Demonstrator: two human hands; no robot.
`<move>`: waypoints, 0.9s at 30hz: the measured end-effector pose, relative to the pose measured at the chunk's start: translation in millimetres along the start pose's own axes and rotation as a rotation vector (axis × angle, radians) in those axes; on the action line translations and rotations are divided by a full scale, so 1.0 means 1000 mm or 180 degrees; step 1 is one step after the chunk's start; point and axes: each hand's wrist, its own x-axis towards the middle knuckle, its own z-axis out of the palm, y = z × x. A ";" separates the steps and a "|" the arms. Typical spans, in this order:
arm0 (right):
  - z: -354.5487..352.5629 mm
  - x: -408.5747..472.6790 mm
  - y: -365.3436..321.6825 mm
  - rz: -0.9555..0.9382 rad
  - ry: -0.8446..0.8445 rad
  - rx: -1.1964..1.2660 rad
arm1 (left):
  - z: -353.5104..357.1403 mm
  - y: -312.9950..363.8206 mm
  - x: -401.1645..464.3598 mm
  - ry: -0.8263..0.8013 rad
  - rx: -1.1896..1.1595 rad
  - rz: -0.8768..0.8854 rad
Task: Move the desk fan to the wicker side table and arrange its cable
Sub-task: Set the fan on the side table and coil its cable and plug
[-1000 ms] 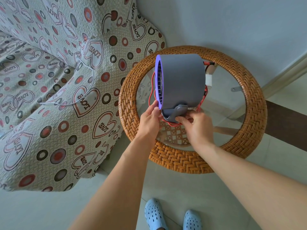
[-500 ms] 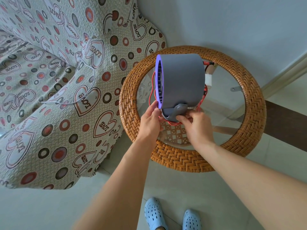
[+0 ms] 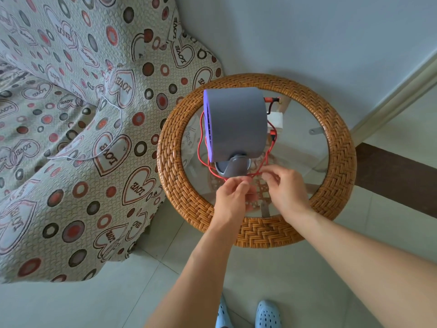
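Desk fan (image 3: 236, 124), a grey drum-shaped plastic one with a purple front rim, stands upright on its round grey base on the glass top of the round wicker side table (image 3: 335, 147), towards the table's nine o'clock half. Both hands sit just below the base, at the fan's six o'clock. One thin red cable (image 3: 201, 147) loops around the base on both sides, its two red plugs lying at the fan's three o'clock. The left hand (image 3: 233, 197) pinches the cable between thumb and fingertips; the right hand (image 3: 286, 185), fingers curled, pinches another stretch of it just beside. One white cord (image 3: 104, 147) lies on the heart-patterned sofa cover (image 3: 59, 185) at nine o'clock. Two light-blue perforated clogs (image 3: 268, 316) show at six o'clock.
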 end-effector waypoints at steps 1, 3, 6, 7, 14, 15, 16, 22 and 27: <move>-0.002 0.003 0.002 0.0020 0.0034 -0.0055 | 0.005 0.002 -0.001 -0.0063 0.0041 0.0032; -0.006 0.012 0.003 0.0127 0.0077 -0.0145 | 0.014 0.006 -0.001 -0.0132 0.0137 0.0122; -0.009 0.028 0.001 0.0398 -0.0010 -0.0250 | 0.022 0.009 0.004 -0.0112 0.0386 0.0234; -0.008 0.033 0.000 0.0501 -0.0099 -0.0305 | 0.023 0.010 0.006 -0.0085 0.0438 0.0254; 0.016 0.059 0.000 0.0971 -0.0527 -0.0677 | 0.021 0.016 0.011 -0.0185 0.0327 0.0277; 0.018 0.062 0.001 0.1025 -0.0509 -0.0710 | 0.020 0.015 0.012 -0.0194 0.0325 0.0250; 0.019 0.064 0.003 0.1073 -0.0491 -0.0744 | 0.019 0.015 0.012 -0.0207 0.0326 0.0244; 0.006 0.059 0.010 0.1170 -0.0566 -0.0310 | 0.021 0.012 0.016 -0.0243 0.0399 0.0249; 0.011 0.068 0.008 0.1243 -0.0568 -0.0222 | 0.028 0.009 0.014 -0.0291 0.0471 0.0198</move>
